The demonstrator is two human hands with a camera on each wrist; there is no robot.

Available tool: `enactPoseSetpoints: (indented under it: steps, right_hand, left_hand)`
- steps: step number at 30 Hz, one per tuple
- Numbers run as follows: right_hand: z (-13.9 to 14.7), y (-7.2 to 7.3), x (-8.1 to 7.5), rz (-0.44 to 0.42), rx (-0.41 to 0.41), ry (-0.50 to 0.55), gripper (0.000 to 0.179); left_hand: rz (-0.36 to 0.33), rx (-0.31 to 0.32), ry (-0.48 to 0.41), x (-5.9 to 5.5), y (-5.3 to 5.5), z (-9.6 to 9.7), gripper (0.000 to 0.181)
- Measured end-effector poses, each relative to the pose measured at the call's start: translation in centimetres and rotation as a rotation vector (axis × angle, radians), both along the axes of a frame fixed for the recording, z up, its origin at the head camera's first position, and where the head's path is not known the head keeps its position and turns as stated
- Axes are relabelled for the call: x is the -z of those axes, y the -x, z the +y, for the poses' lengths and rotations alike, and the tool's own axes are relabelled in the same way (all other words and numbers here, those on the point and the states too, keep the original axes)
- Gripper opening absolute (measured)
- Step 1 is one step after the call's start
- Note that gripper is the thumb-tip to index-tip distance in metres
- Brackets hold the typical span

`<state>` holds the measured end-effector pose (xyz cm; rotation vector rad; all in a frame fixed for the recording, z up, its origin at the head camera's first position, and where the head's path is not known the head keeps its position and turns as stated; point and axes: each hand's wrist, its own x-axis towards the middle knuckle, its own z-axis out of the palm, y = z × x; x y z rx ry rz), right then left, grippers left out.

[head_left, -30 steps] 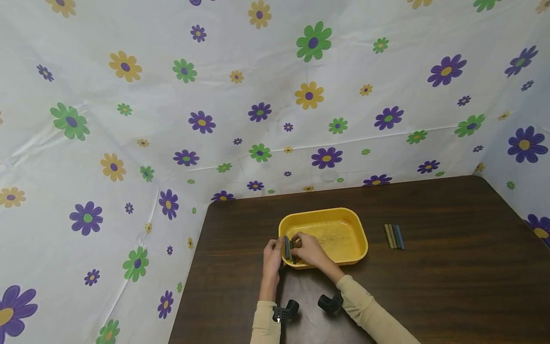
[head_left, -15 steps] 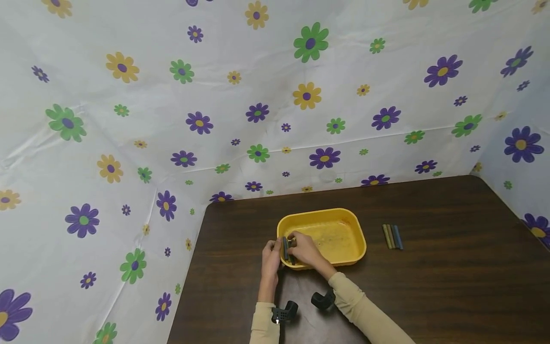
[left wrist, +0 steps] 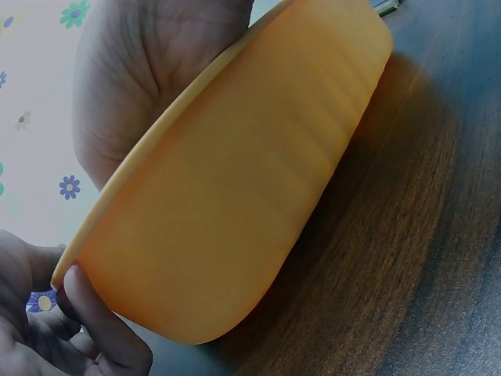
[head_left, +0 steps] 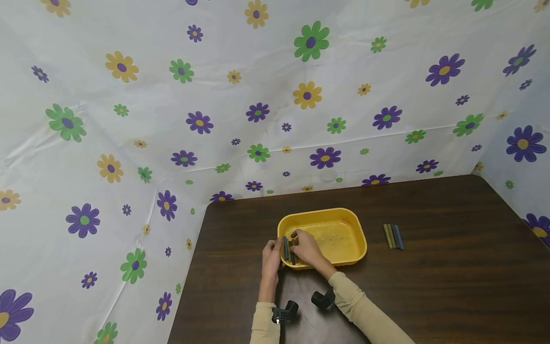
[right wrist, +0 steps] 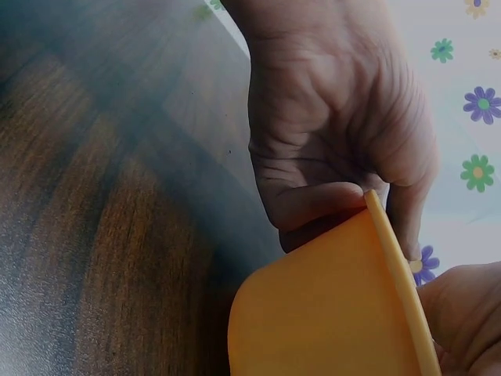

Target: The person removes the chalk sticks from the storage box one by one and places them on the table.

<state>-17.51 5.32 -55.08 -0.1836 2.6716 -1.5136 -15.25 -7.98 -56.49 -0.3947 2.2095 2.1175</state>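
Observation:
A yellow plastic tub (head_left: 339,239) stands on the table. My left hand (head_left: 271,260) grips its left rim; in the right wrist view the left hand's fingers (right wrist: 321,205) curl under the edge. Several chalk-like sticks lie side by side inside the tub's left end, among them a blue one (head_left: 285,247). My right hand (head_left: 307,248) reaches over the front rim and pinches a dark stick (head_left: 293,258) there, its upper part partly covered by the fingers. In the left wrist view the tub's outer wall (left wrist: 211,188) hides the sticks.
Several more sticks (head_left: 393,236), yellowish, brown, dark and blue, lie in a row on the dark wooden table (head_left: 455,267), right of the tub. A flower-print sheet (head_left: 275,95) hangs behind the table and along its sides.
My right hand shifts slightly left among the sticks, then a little back right, with the dark stick showing more now. My left hand keeps its grip on the rim.

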Motion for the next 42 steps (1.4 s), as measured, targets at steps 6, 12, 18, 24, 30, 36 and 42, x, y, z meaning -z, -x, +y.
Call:
enactPoseSetpoints:
  steps: [6,12,18,24,30,36,42]
  right_hand:
    - [-0.1,0.0,-0.1,-0.018,-0.013,-0.027,0.031]
    - [-0.1,0.3,0.0,-0.065,0.002,-0.061,0.033]
    - [-0.1,0.5,-0.1,-0.061,-0.006,-0.068,0.035]
    - [-0.1,0.6,0.0,-0.088,-0.02,-0.058,0.039]
    - [-0.2,0.8,0.2,-0.105,-0.048,-0.084,0.043]
    - [-0.2,0.9,0.1,-0.112,-0.059,-0.097,0.042]
    - [-0.2,1.0,0.2,-0.087,-0.076,-0.117,0.037]
  left_hand:
    - [-0.002,-0.004,-0.005,0.1,0.0,0.0,0.034]
    - [-0.006,-0.007,-0.002,0.2,0.0,0.0,0.031]
    - [-0.001,-0.009,0.004,0.2,-0.1,-0.1,0.032]
    - [0.002,-0.004,-0.003,0.3,-0.1,-0.1,0.034]
    - [0.012,0.0,-0.005,0.4,-0.1,-0.1,0.035]
    - [0.014,-0.001,-0.006,0.3,-0.1,0.0,0.035]
    - [0.008,0.0,-0.004,0.1,-0.1,0.0,0.037]
